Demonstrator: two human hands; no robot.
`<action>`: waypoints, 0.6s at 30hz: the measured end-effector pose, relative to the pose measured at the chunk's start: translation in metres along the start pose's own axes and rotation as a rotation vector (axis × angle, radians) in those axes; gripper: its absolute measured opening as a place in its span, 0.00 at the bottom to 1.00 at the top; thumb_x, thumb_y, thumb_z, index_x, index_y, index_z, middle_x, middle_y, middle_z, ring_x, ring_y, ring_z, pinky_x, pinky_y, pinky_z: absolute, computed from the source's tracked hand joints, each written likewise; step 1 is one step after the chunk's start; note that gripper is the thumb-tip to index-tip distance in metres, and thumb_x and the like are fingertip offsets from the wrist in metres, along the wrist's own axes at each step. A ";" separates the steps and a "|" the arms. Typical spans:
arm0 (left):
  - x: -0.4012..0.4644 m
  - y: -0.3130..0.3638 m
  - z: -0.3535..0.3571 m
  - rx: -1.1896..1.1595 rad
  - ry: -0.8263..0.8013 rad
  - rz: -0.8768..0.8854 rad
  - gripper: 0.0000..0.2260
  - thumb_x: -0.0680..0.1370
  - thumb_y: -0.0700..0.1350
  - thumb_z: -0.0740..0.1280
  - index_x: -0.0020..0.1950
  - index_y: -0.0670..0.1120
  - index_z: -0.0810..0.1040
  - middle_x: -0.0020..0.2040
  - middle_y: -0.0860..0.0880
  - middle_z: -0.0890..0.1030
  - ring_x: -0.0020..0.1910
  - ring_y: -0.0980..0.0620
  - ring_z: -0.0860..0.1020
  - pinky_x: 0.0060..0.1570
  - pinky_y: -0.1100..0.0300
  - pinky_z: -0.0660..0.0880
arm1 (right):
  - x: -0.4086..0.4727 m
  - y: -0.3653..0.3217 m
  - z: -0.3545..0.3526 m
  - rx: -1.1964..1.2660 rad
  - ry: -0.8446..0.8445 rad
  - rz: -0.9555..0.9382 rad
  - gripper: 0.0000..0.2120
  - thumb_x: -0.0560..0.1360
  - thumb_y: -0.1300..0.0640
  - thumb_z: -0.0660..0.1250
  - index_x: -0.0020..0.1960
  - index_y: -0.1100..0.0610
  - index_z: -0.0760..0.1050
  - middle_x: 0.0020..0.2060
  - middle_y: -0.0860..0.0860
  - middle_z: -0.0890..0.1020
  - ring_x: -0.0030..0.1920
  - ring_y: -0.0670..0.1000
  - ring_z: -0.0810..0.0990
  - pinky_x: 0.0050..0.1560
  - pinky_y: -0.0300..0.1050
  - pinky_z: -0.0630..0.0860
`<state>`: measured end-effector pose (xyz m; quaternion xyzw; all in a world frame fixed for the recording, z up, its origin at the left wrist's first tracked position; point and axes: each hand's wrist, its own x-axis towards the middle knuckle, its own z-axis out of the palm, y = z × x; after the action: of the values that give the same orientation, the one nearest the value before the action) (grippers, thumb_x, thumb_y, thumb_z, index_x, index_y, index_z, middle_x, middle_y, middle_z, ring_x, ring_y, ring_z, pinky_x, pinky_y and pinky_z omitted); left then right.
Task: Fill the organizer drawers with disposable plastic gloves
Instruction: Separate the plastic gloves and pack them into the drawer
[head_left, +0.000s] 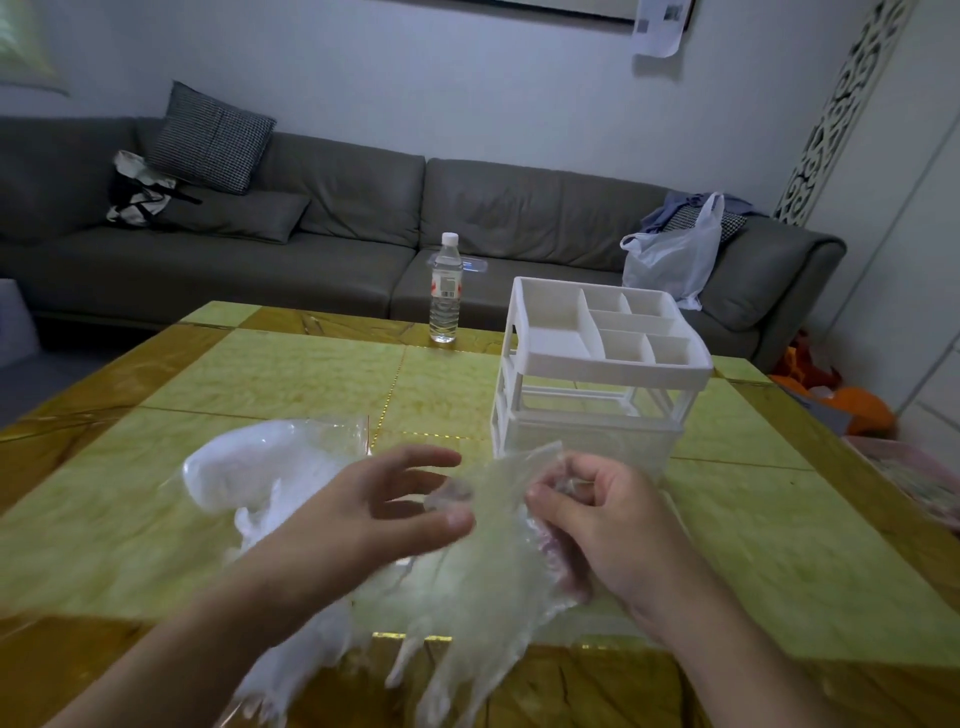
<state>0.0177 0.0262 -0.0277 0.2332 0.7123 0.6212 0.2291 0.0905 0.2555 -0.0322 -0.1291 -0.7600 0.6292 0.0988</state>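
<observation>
A white plastic organizer (597, 364) stands on the table's right half, its top tray split into several compartments and a translucent drawer (592, 441) at its base. My right hand (597, 525) pinches the cuff of a clear disposable glove (488, 577) whose fingers hang down toward the near table edge. My left hand (384, 514) hovers just left of that glove, fingers spread and relaxed, thumb close to the film. A clear bag of more gloves (260, 467) lies on the table behind my left hand.
A water bottle (445, 291) stands at the far table edge. The yellow-green table (260, 374) has darker amber borders. Beyond it is a grey sofa (363, 208) with a cushion, a tote bag and a white plastic bag (675, 260).
</observation>
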 end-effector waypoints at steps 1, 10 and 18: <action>0.002 -0.002 0.009 0.043 0.066 0.038 0.16 0.74 0.48 0.80 0.60 0.51 0.83 0.54 0.51 0.88 0.53 0.53 0.86 0.56 0.56 0.82 | 0.000 0.000 0.004 -0.012 -0.024 -0.005 0.04 0.81 0.62 0.73 0.50 0.63 0.80 0.32 0.62 0.83 0.26 0.57 0.77 0.28 0.48 0.73; 0.005 -0.006 -0.009 0.055 0.316 0.103 0.03 0.78 0.38 0.74 0.44 0.41 0.86 0.37 0.40 0.86 0.36 0.43 0.84 0.43 0.51 0.84 | 0.004 -0.002 -0.008 0.077 -0.031 0.027 0.06 0.80 0.66 0.72 0.44 0.61 0.81 0.30 0.58 0.79 0.23 0.52 0.72 0.23 0.41 0.69; 0.006 -0.008 -0.016 -0.230 0.322 0.065 0.12 0.76 0.45 0.76 0.51 0.37 0.82 0.44 0.40 0.83 0.44 0.43 0.83 0.47 0.48 0.82 | 0.006 0.000 -0.013 0.151 -0.051 0.087 0.08 0.80 0.65 0.72 0.41 0.59 0.82 0.28 0.56 0.76 0.23 0.53 0.72 0.22 0.43 0.69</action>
<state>0.0028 0.0160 -0.0342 0.1259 0.6563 0.7347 0.1172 0.0891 0.2699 -0.0300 -0.1384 -0.7064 0.6914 0.0614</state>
